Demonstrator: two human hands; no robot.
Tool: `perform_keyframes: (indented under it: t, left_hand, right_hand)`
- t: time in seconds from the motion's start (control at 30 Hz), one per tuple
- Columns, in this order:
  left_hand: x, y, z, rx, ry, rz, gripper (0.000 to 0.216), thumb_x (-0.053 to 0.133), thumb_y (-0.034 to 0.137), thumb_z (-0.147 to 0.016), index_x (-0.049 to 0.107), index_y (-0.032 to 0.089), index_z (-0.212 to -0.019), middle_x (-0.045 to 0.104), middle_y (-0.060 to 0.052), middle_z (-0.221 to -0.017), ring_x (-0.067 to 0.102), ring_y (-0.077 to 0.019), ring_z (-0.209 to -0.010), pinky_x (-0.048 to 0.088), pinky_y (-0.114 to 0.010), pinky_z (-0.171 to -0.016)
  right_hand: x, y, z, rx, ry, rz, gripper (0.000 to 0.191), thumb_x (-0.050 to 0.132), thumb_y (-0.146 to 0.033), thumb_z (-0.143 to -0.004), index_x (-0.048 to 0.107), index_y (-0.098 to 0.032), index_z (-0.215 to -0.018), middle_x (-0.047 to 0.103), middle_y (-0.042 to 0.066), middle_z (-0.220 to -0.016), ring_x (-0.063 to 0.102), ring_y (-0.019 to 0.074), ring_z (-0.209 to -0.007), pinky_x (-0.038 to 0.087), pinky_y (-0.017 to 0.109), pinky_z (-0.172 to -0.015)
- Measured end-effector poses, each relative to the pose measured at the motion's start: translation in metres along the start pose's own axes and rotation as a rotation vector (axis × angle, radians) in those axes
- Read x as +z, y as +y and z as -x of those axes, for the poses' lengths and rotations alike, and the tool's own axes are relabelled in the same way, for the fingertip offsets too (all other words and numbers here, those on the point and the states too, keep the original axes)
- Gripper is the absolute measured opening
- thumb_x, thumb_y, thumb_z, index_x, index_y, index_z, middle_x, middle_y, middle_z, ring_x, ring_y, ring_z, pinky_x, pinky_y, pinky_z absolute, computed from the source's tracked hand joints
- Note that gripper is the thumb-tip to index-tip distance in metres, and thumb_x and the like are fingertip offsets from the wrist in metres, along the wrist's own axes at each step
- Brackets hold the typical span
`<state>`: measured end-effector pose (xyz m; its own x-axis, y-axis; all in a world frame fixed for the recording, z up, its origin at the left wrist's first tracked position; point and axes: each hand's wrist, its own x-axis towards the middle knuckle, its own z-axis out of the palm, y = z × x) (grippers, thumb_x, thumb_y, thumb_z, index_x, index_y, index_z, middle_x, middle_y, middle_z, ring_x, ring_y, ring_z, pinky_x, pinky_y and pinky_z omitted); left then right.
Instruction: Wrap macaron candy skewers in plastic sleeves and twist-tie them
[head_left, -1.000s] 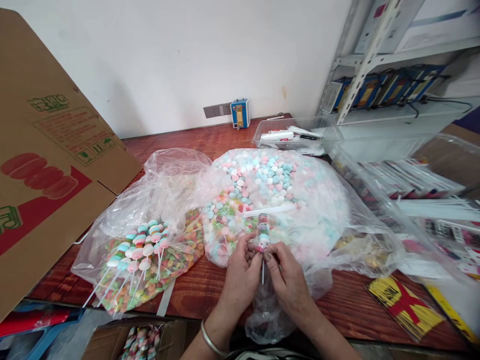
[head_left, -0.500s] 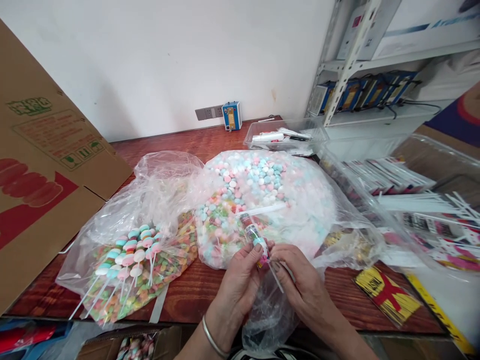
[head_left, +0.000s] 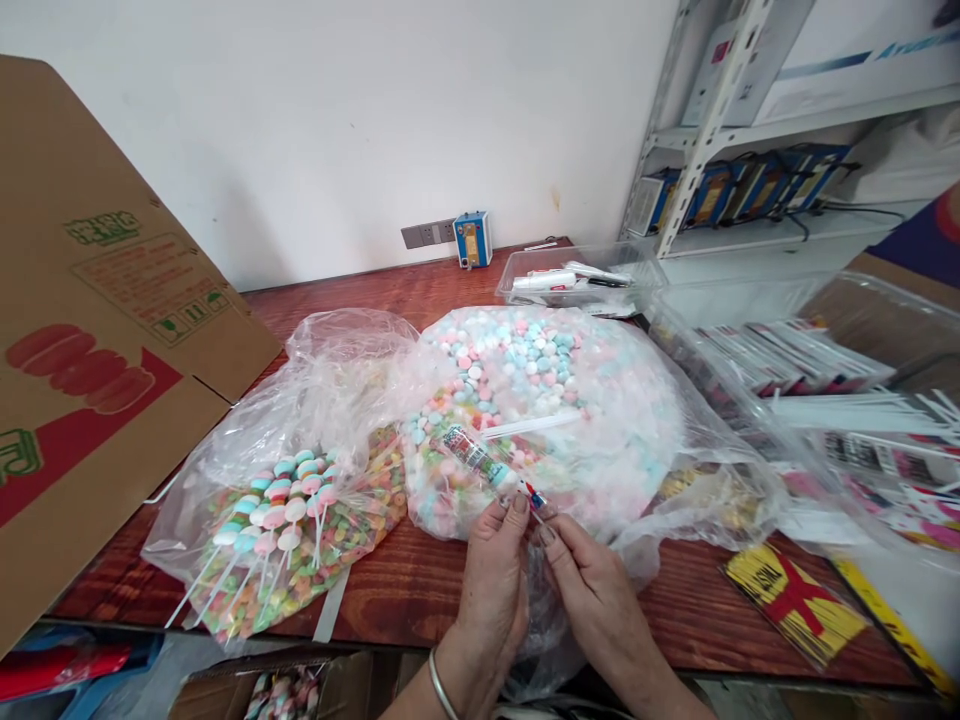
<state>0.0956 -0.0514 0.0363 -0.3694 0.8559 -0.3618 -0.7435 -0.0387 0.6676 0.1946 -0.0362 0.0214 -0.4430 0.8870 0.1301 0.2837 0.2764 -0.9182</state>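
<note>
No word can be read for certain. The large brown cardboard box (head_left: 112, 330) at the surface's left edge bears blurred green characters, a red-framed panel of small print and a row of green handling symbols. The flat yellow packet (head_left: 795, 600) at the front right corner carries a bold red mark and illegible black lettering. The printed clear wrapper on the candy stick (head_left: 480, 458) shows tiny print, unreadable. The white carton (head_left: 847, 50) on the grey metal shelf (head_left: 705, 110) has blurred blue lettering.

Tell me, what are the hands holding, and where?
The left hand and right hand both pinch a wrapped candy skewer at its lower end.
</note>
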Motion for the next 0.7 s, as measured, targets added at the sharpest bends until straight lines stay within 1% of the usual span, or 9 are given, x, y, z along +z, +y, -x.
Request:
perform_keyframes:
  t: [0.1,0.17,0.3,0.4,0.47,0.53,0.57,0.63,0.7]
  left_hand:
    - [-0.003,-0.002,-0.002,0.054,0.044,-0.071,0.020,0.080,0.032,-0.070,0.075,0.015,-0.080,0.070,-0.003,-0.077,0.061,-0.0120,-0.072,0.047,-0.022,-0.073]
    - [-0.005,-0.001,-0.001,0.100,0.011,-0.171,0.020,0.077,0.032,-0.073,0.075,0.015,-0.084,0.071,-0.005,-0.081,0.061,-0.0141,-0.078,0.047,-0.025,-0.077]
    - [-0.009,0.004,0.005,0.219,-0.043,-0.470,0.024,0.070,0.036,-0.080,0.076,0.015,-0.089,0.071,-0.006,-0.084,0.061,-0.0184,-0.084,0.045,-0.031,-0.088]
    - [-0.012,0.006,0.008,0.266,0.000,-0.571,0.027,0.069,0.040,-0.080,0.076,0.015,-0.087,0.071,-0.006,-0.082,0.060,-0.0198,-0.082,0.046,-0.032,-0.084]
    - [-0.015,0.008,0.007,0.273,0.008,-0.580,0.030,0.069,0.042,-0.079,0.076,0.015,-0.088,0.071,-0.006,-0.081,0.060,-0.0202,-0.081,0.047,-0.032,-0.082]
    - [-0.017,0.008,0.006,0.269,-0.006,-0.613,0.030,0.068,0.043,-0.080,0.075,0.014,-0.085,0.070,-0.005,-0.077,0.059,-0.0195,-0.078,0.047,-0.032,-0.081]
    - [-0.018,0.008,0.006,0.261,-0.021,-0.634,0.030,0.067,0.043,-0.080,0.075,0.014,-0.083,0.069,-0.005,-0.075,0.059,-0.0190,-0.077,0.047,-0.032,-0.080]
    - [-0.018,0.008,0.006,0.232,-0.060,-0.638,0.031,0.065,0.043,-0.082,0.075,0.014,-0.081,0.069,-0.005,-0.076,0.058,-0.0188,-0.077,0.047,-0.031,-0.080]
    - [-0.017,0.008,0.008,0.180,-0.068,-0.510,0.032,0.065,0.044,-0.083,0.076,0.015,-0.088,0.070,-0.006,-0.082,0.060,-0.0199,-0.082,0.047,-0.031,-0.082]
  right_hand:
    - [0.002,-0.001,-0.004,0.032,0.087,-0.090,0.025,0.045,-0.037,-0.094,0.058,-0.019,-0.105,0.066,0.003,-0.081,0.062,0.0189,-0.070,0.049,0.027,-0.062]
    - [0.003,0.000,-0.007,0.066,0.148,-0.154,0.026,0.050,-0.040,-0.092,0.055,-0.019,-0.107,0.066,0.004,-0.087,0.063,0.0190,-0.075,0.049,0.027,-0.066]
    - [0.008,0.002,-0.013,0.120,0.197,-0.262,0.024,0.048,-0.042,-0.094,0.055,-0.021,-0.087,0.060,0.000,-0.073,0.058,0.0162,-0.066,0.046,0.024,-0.058]
    - [0.013,0.002,-0.012,0.137,0.185,-0.317,0.024,0.045,-0.043,-0.096,0.054,-0.021,-0.090,0.055,-0.003,-0.065,0.051,0.0134,-0.053,0.041,0.022,-0.047]
    - [0.016,0.002,-0.009,0.103,0.222,-0.278,0.024,0.045,-0.041,-0.096,0.054,-0.020,-0.107,0.057,-0.003,-0.068,0.054,0.0139,-0.054,0.045,0.023,-0.049]
    - [0.017,0.003,-0.007,0.003,0.271,-0.168,0.028,0.048,-0.036,-0.096,0.052,-0.020,-0.119,0.064,0.001,-0.082,0.062,0.0164,-0.069,0.051,0.026,-0.061]
    - [0.018,0.003,-0.007,-0.065,0.287,-0.106,0.027,0.048,-0.033,-0.096,0.053,-0.021,-0.119,0.066,0.003,-0.089,0.065,0.0177,-0.078,0.053,0.028,-0.069]
    - [0.017,0.005,-0.008,-0.172,0.311,-0.007,0.019,0.047,-0.027,-0.096,0.059,-0.021,-0.110,0.067,0.005,-0.096,0.066,0.0187,-0.088,0.052,0.029,-0.077]
    - [0.017,0.006,-0.010,-0.208,0.339,0.032,0.015,0.046,-0.024,-0.097,0.060,-0.021,-0.100,0.067,0.005,-0.093,0.066,0.0178,-0.085,0.053,0.028,-0.076]
